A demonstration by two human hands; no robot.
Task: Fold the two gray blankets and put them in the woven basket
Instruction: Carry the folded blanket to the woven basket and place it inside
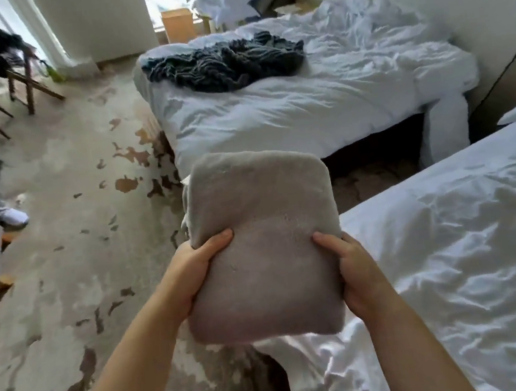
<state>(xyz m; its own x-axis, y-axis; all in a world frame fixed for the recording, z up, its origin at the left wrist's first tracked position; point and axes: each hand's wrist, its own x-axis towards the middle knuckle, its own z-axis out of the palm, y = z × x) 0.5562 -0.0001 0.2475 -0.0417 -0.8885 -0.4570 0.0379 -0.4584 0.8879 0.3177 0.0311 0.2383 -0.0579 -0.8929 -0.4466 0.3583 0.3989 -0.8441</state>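
A light gray fleece blanket (263, 226) is folded into a thick square and held up in the air in front of me. My left hand (191, 269) grips its left edge, thumb on top. My right hand (353, 268) grips its right edge the same way. A second, dark gray knitted blanket (223, 62) lies crumpled and unfolded on the far bed. A tan box-like container (178, 25) stands by the window at the back; I cannot tell if it is the woven basket.
The far bed (321, 109) with white bedding stands ahead. A second white bed (463, 253) is close on my right. A patterned rug (74, 246) covers the floor on the left. A chair (15, 80) with dark clothes stands at the back left. Another person's foot (13, 216) shows at the left edge.
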